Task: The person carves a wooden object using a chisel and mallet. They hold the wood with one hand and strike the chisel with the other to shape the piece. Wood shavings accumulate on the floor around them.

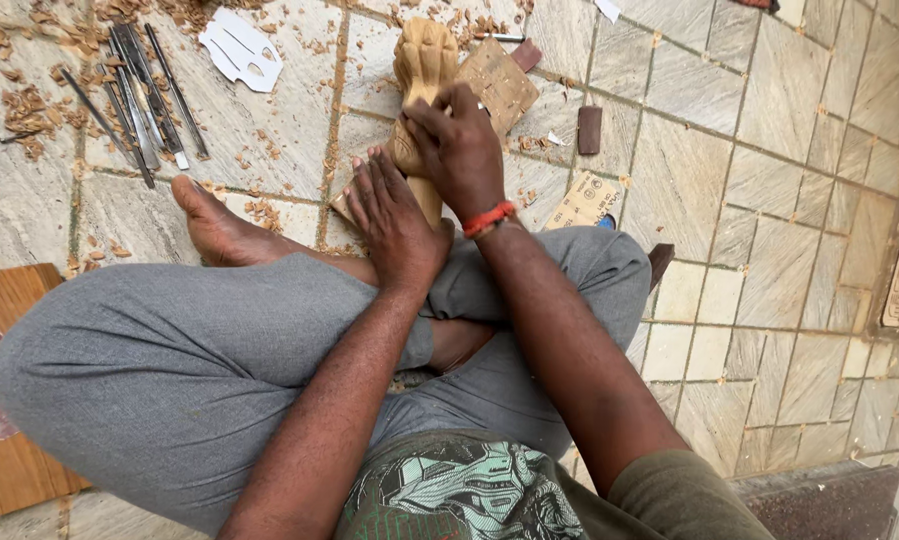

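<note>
— Sitting cross-legged on the stone-tile floor (769,180), we fill most of the view with our grey trousers (169,350); one bare foot (224,230) pokes out to the left. What comes next in size?

— The carved wooden piece (424,75), pale and rounded at its far end, lying away from us across a flat wooden block (499,85). Its near end runs down towards our crossed legs.

— And our hands on it?

— Our right hand (459,150), with an orange band (489,218) at the wrist, is wrapped over the middle of the carving, fingers curled down round it. Whether it holds a small tool underneath, we cannot tell. Our left hand (394,225) lies beside it, fingers spread fairly flat, resting against the lower part of the carving and the block's edge; it presses rather than grips.

— What lies around us?

— A row of metal chisels (139,90) to the far left, well apart from our hands, with a white paper template (239,48) just beyond them. A small dark block (589,128) sits right of the carving, and wood chips (29,110) are scattered over the tiles.
</note>
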